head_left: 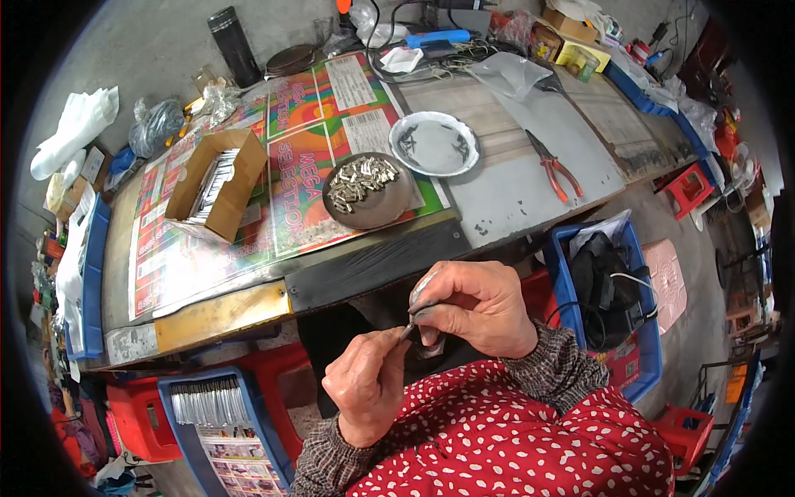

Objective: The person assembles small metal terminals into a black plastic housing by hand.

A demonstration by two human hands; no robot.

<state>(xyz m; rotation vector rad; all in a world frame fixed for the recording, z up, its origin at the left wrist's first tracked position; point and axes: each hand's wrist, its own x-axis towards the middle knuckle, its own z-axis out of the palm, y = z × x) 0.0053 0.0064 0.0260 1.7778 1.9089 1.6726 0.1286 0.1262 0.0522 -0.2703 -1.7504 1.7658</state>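
In front of my apron, my left hand [364, 383] and my right hand [480, 308] meet at the fingertips. Both pinch a small, slim dark piece [407, 331]; the fingers cover most of it, and its kind cannot be made out. Beyond them on the workbench, a round dark dish [364, 217] carries a heap of short silvery metal pieces [362, 182]. Just right of it, a white-rimmed plate [431, 162] bears small dark slivers in two clusters. On the left, an open cardboard box [236, 203] contains thin silvery rods [214, 186] lined up side by side.
Red-handled pliers [559, 170] lie on the bench's right part. Cables [472, 62], a black bottle [234, 45] and plastic bags stand along the back. Low on the left, a blue crate [186, 431] bears rods; a blue bin [642, 273] with a black bag is at right.
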